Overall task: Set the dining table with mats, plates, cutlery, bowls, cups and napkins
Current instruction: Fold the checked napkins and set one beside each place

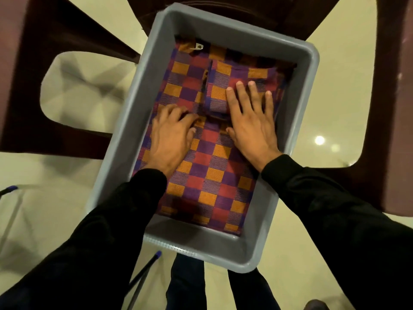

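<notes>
Checkered mats (207, 166) lay flat in grey plastic tub (306, 63), long axis running away from person. Smaller folded checkered cloth (218, 90) sat on top at far end. Right hand (250, 121) rested flat on it, fingers straight, gripping nothing. Left hand (172, 135) just beside, fingers curled at fold edge; grasp unclear. Right nearer.

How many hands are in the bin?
2: the left hand grips the checked cloth mid-bin; the right hand lies flat on the smaller folded cloth.
</notes>
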